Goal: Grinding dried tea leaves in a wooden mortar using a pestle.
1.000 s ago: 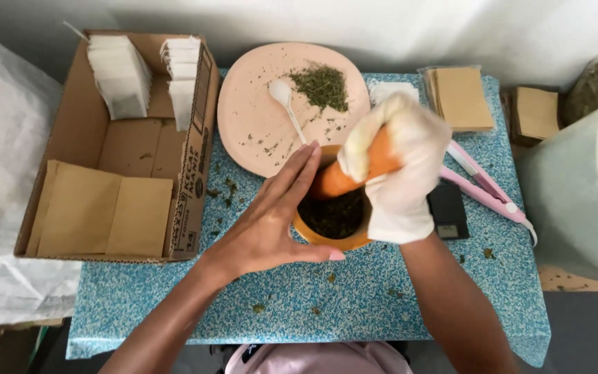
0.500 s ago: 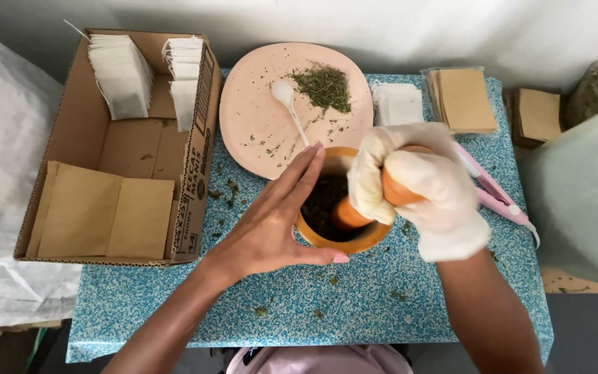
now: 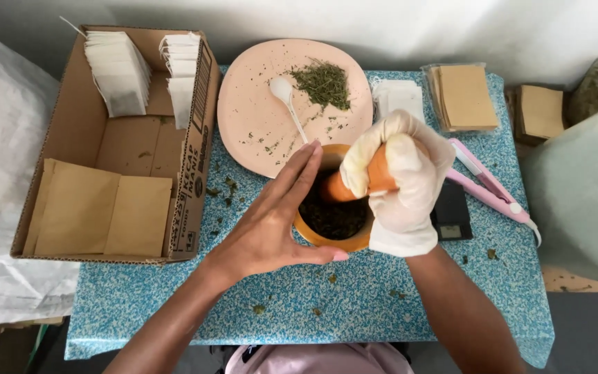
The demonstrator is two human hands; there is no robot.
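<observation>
The bare left hand (image 3: pixel 271 221) lies flat and open against the near-left side of a wooden mortar (image 3: pixel 333 239), which stands on the blue speckled table (image 3: pixel 174 305) just in front of the pink plate (image 3: pixel 257 118). Its fingers (image 3: pixel 297 173) are straight and pressed together, stretched along the mortar's left rim toward the plate, while the thumb (image 3: pixel 313 255) is spread wide and hooks round the near rim, so the bowl sits in the fork between thumb and fingers. The hand steadies the mortar rather than closing around it.

The right hand (image 3: pixel 399 180), in a white glove, is closed into a fist around the upper end of an orange-brown wooden pestle (image 3: pixel 354 185). The gloved fingers are curled tightly together over the handle, and the pestle slants down to the left into the bowl, its lower end among the dark crushed herbs (image 3: pixel 330 218) inside.

On the plate lie a white plastic spoon (image 3: pixel 286 100) and a small heap of dried green leaves (image 3: pixel 323 83). A cardboard box (image 3: pixel 198 180) at the left holds stacks of white filter bags (image 3: pixel 119 73) and brown paper envelopes (image 3: pixel 98 218). To the right of the mortar a small black scale (image 3: pixel 451 211) sits partly under the gloved hand, with a pink hair-straightener-type sealer (image 3: pixel 493 187) just beyond it, and a packet of brown envelopes (image 3: pixel 465 97) lies farther back.
</observation>
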